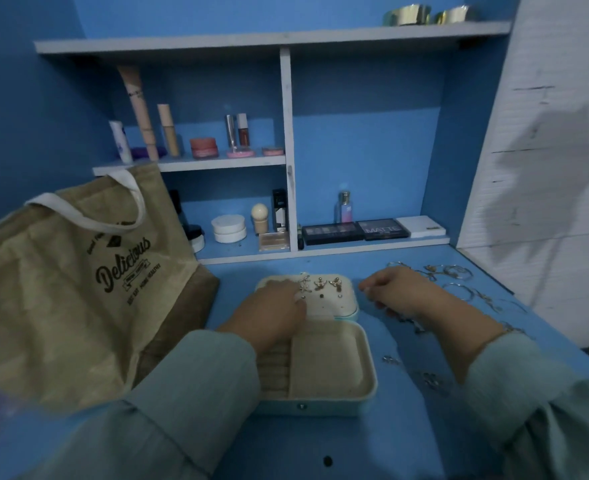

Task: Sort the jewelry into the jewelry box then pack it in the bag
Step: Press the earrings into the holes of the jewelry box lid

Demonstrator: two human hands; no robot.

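Jewelry [457,282] lies mostly loose on the table [321,441], right of the open box [331,362]; a few earrings [321,284] sit in its lid. Left hand [272,311] rests flat on the lid, fingers relaxed. Right hand [395,289] seems to pinch a small piece, though I cannot tell which. Pressing the lid could tip the box; small pieces could slip off the table edge. Bag [78,282] waits at left.

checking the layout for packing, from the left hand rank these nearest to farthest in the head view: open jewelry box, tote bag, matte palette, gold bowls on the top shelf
1. Open jewelry box: the left hand rests on it, at table centre.
2. Tote bag: beside the box, on the left.
3. Matte palette: low shelf, back right.
4. Gold bowls: top shelf, far upper right.
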